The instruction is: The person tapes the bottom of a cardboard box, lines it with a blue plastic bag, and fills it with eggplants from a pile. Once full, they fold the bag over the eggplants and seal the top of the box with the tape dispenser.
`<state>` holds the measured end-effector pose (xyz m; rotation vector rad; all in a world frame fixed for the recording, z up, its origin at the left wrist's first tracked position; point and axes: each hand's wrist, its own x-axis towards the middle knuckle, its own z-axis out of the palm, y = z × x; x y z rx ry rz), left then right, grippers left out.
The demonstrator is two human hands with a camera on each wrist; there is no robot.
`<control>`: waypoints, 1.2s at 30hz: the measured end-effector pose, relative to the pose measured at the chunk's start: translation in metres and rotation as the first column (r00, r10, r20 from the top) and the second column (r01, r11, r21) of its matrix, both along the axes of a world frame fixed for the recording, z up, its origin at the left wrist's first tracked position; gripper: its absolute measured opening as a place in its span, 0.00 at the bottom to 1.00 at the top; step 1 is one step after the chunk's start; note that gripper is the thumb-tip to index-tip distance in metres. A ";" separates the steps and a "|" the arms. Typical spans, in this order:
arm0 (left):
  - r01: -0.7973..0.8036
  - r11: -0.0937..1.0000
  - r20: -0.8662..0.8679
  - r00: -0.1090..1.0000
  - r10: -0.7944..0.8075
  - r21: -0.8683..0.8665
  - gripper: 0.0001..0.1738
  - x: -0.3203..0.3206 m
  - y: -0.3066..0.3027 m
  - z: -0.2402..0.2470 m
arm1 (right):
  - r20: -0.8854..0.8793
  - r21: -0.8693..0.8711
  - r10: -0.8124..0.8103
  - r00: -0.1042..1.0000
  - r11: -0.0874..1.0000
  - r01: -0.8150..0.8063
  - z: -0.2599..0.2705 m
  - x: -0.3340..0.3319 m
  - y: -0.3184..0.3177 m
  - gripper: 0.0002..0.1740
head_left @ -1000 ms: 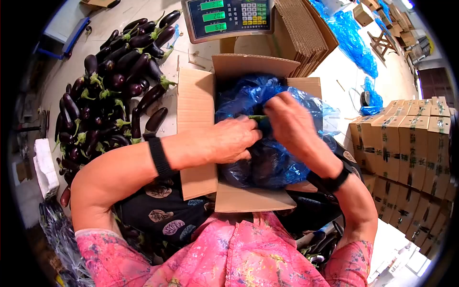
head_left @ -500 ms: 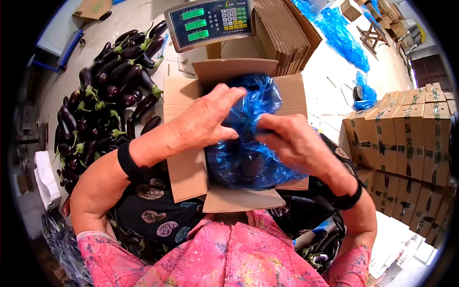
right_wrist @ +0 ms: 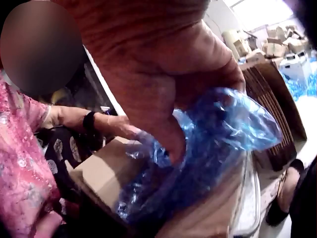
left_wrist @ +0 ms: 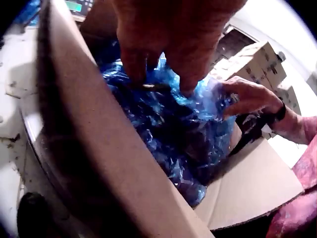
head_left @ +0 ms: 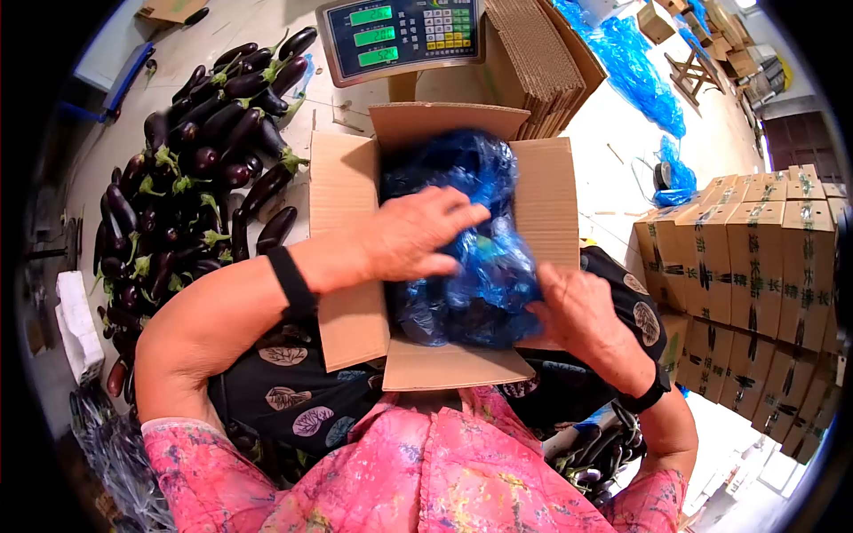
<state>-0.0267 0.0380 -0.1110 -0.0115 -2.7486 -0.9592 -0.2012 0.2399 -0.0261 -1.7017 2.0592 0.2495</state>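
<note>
Blue plastic film (head_left: pixel 484 280) is bunched over dark contents inside an open cardboard box (head_left: pixel 346 200) on the person's lap. Across the film's upper left lies the left hand (head_left: pixel 418 233), its fingers spread and pointing right. In the left wrist view, the left hand's fingertips press down into the blue film (left_wrist: pixel 173 129). The right hand (head_left: pixel 591 324) is at the lower right edge of the bundle, thumb and fingers apart against the film. In the right wrist view, loose blue film (right_wrist: pixel 237 119) bulges beside the right hand (right_wrist: pixel 163 74), hiding some fingertips.
Eggplants (head_left: pixel 204 160) lie heaped on the floor at left. Beyond the box stand a scale display (head_left: pixel 400 40) and flattened cardboard (head_left: pixel 538 67). Taped cartons (head_left: pixel 755 258) are stacked at right, with loose blue film (head_left: pixel 640 71) behind them.
The right hand has moved down and right from the middle of the film to its lower right side. The left hand has lowered onto the film, which now lies more gathered inside the box.
</note>
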 end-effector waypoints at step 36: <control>-0.350 0.678 0.624 0.754 -0.205 0.646 0.27 -0.026 -0.054 0.000 | -0.386 -0.214 0.454 0.803 0.802 -0.557 -0.138 -0.038 -0.154 0.15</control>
